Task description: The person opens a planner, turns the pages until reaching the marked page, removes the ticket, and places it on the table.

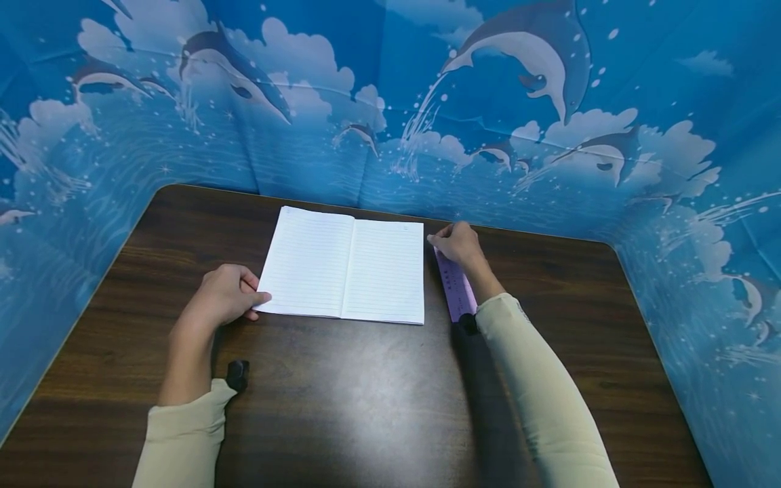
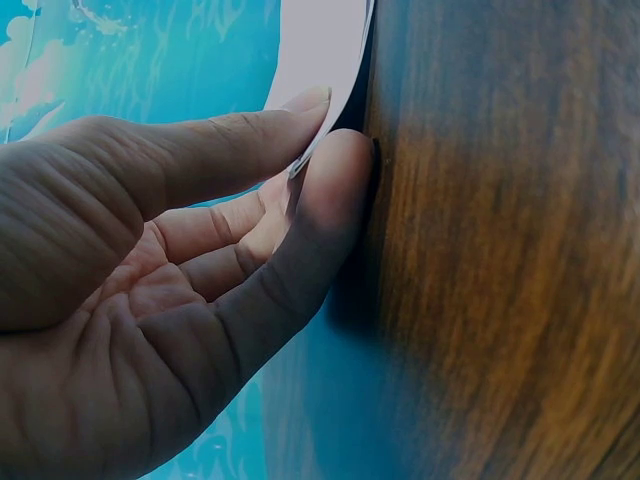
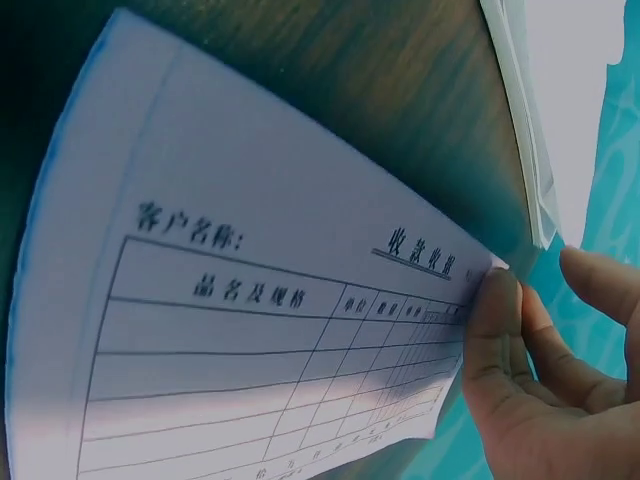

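An open, lined notebook [image 1: 311, 264] lies flat near the far edge of the table. My left hand [image 1: 228, 295] pinches its near left corner; in the left wrist view the thumb [image 2: 240, 140] presses on top of the page edge [image 2: 325, 60] and the index finger sits beneath. Right of the notebook lies a purplish receipt pad [image 3: 270, 300] with a printed table. The fingers of my right hand [image 1: 459, 244] touch its far end. In the right wrist view the thumb [image 3: 600, 290] is held apart from those fingers, close to a notebook corner.
Both things lie on a dark wood-grain table [image 1: 335, 393] with rounded far corners. A blue curtain [image 1: 305, 135] printed with dolphins and clouds hangs behind it and along both sides. A small black device [image 1: 238, 375] is worn at the left wrist.
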`<state>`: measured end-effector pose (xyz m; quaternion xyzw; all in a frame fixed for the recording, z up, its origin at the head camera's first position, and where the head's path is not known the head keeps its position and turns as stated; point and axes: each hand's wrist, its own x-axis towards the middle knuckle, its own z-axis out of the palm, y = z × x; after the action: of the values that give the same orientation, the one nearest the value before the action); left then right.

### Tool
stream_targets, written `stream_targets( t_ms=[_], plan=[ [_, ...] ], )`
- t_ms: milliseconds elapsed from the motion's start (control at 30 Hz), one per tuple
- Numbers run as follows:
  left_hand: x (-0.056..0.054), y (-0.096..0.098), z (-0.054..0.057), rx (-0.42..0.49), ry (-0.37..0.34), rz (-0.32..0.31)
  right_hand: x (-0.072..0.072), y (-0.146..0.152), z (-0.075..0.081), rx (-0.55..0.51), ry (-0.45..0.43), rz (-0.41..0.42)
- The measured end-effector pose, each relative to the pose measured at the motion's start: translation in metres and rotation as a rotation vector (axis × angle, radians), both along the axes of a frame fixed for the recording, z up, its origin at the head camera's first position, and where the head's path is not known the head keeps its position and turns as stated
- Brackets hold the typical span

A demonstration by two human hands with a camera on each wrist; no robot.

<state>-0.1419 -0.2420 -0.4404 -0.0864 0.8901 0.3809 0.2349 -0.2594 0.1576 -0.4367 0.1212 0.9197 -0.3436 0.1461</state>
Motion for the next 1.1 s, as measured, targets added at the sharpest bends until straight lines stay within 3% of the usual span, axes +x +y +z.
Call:
stream_targets(
  t_ms=[400, 800, 1100],
  plan=[
    [0.000, 0.000, 0.000, 0.004, 0.000, -0.005, 0.000, -0.017, -0.008, -0.002, 0.043, 0.039],
    [-0.001, 0.000, 0.001, -0.001, -0.001, -0.005, 0.002, -0.027, -0.008, 0.008, 0.073, 0.005],
    [0.001, -0.001, 0.002, -0.022, 0.038, -0.066, 0.003, -0.029, -0.009, 0.039, 0.095, 0.010]
  ],
)
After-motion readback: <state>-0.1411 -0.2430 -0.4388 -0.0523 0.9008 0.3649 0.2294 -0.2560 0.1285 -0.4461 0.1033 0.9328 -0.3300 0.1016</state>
